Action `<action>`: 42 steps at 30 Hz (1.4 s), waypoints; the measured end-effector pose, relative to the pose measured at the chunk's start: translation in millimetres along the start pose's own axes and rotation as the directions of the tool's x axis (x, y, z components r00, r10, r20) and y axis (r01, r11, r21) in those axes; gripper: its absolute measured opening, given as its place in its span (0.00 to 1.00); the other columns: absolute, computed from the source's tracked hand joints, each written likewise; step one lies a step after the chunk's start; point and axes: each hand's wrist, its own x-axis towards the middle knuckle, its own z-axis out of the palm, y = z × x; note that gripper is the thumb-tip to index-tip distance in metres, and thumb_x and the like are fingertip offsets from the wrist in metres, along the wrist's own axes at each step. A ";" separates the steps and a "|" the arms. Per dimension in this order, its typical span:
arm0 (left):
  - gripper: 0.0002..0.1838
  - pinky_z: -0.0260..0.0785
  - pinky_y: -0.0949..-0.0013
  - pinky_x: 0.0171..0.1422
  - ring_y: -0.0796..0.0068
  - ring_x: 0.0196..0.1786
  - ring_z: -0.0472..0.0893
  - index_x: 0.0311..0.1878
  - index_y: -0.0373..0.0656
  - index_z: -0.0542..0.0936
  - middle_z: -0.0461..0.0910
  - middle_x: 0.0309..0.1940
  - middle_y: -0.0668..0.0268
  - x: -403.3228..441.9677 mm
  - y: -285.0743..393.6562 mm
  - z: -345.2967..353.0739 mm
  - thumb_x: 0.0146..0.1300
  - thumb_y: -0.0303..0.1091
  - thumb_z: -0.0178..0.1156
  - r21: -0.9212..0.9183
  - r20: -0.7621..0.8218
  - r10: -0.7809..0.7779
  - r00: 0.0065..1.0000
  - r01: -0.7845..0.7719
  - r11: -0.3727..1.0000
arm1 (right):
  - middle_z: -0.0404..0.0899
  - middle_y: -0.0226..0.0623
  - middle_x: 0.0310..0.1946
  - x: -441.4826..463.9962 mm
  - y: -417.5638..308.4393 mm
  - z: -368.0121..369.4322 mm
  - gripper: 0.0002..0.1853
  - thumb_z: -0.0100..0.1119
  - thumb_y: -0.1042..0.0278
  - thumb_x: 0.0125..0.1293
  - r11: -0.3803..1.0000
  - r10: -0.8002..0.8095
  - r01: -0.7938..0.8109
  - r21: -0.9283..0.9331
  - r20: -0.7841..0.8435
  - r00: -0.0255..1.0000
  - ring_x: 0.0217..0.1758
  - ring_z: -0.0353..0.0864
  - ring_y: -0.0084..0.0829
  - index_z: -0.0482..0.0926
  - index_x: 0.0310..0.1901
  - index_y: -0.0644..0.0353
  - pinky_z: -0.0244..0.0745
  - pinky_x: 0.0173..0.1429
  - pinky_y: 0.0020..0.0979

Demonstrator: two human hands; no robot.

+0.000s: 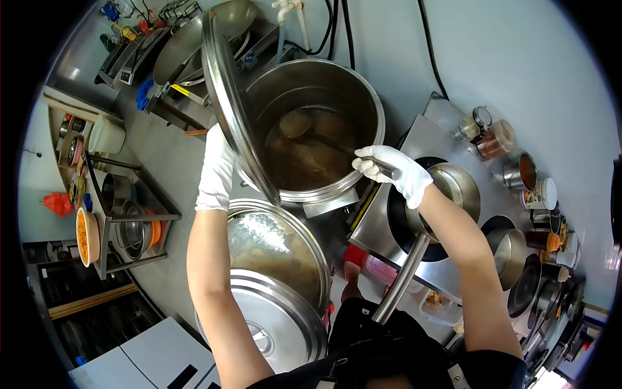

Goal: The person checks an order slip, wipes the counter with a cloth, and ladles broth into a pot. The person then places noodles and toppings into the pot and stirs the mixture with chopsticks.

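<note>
A ladle [295, 124] is dipping into brown liquid inside a tall steel pot [378, 113], its bowl lying towards the far rim and its dark handle slanting up to the near right rim. The right hand [389, 167], in a white glove, is closing its fingers around the handle above that rim. The left hand [218, 159], also gloved, is touching the outer side of a large lid [227, 97], which is tilting steeply over the pot's left rim; its fingers are hiding behind the metal, so how far they are closing cannot be told. Nearer the person, a wide pot [275, 243] is holding cloudy liquid, with a round lid [291, 324] partly covering it. Rightward, a saucepan [457, 180] is pointing its handle past the steel worktop's [440, 123] near edge
</note>
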 end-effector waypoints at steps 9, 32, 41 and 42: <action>0.12 0.72 0.67 0.32 0.71 0.28 0.79 0.38 0.35 0.80 0.80 0.28 0.62 -1.1 2.6 0.3 0.66 0.35 0.53 -0.025 0.046 0.053 0.998 -0.052 0.998 | 0.69 0.31 0.23 -137.1 23.5 7.8 0.08 0.43 0.68 0.72 0.986 -0.159 0.163 -0.026 0.123 0.980 0.14 0.63 0.14 0.65 0.33 0.59 0.58 0.13 0.15; 0.11 0.55 0.79 0.24 0.87 0.20 0.64 0.37 0.44 0.79 0.70 0.21 0.76 -32.8 -7.7 61.4 0.69 0.38 0.51 0.222 0.100 0.149 0.984 -0.168 0.960 | 0.67 0.32 0.27 -423.1 206.5 14.3 0.24 0.52 0.73 0.66 0.856 -0.419 0.423 0.298 -0.080 0.904 0.14 0.61 0.12 0.62 0.62 0.72 0.56 0.11 0.13; 0.14 0.71 0.70 0.48 0.75 0.40 0.76 0.51 0.36 0.76 0.77 0.38 0.65 -4.9 -17.4 49.7 0.71 0.34 0.45 0.558 0.338 0.144 0.930 -0.321 0.765 | 0.67 0.44 0.25 -542.8 355.2 55.1 0.31 0.58 0.82 0.59 0.518 -0.356 0.701 0.491 -0.621 0.698 0.14 0.61 0.17 0.62 0.65 0.69 0.50 0.13 0.16; 0.15 0.72 0.68 0.49 0.72 0.41 0.77 0.52 0.37 0.76 0.78 0.41 0.63 2.5 -20.4 48.1 0.71 0.34 0.45 0.636 0.361 0.166 0.918 -0.373 0.676 | 0.63 0.40 0.20 -548.6 366.5 59.0 0.30 0.59 0.82 0.57 0.475 -0.350 0.733 0.487 -0.660 0.665 0.13 0.57 0.17 0.63 0.63 0.71 0.49 0.12 0.18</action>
